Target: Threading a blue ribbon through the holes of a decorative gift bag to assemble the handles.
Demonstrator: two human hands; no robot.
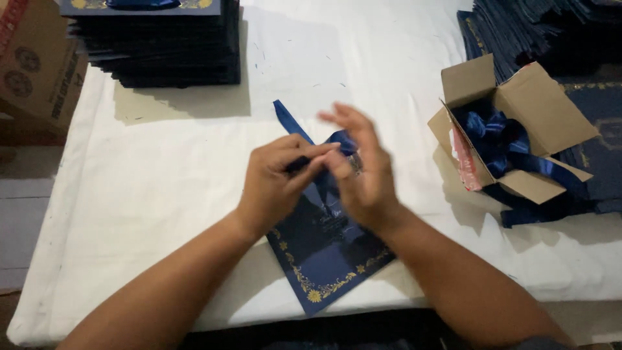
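One blue ribbon, two hands

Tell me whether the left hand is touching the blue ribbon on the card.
Touching. The head view shows the left hand with its fingers pinched on the blue ribbon above the dark blue card.

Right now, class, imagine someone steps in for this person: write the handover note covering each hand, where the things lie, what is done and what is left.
Left hand: fingers pinch the blue ribbon above the card.
Right hand: blurred with motion, fingers at the same ribbon knot; grip unclear.
Navy card with gold border: flat on the white tablecloth at the near edge, under both hands.
Open cardboard box of blue ribbon bows: to the right.
Stack of dark cards: far left; another dark pile far right.
Done: ribbon is on the card.
Left: the bow does not look finished.
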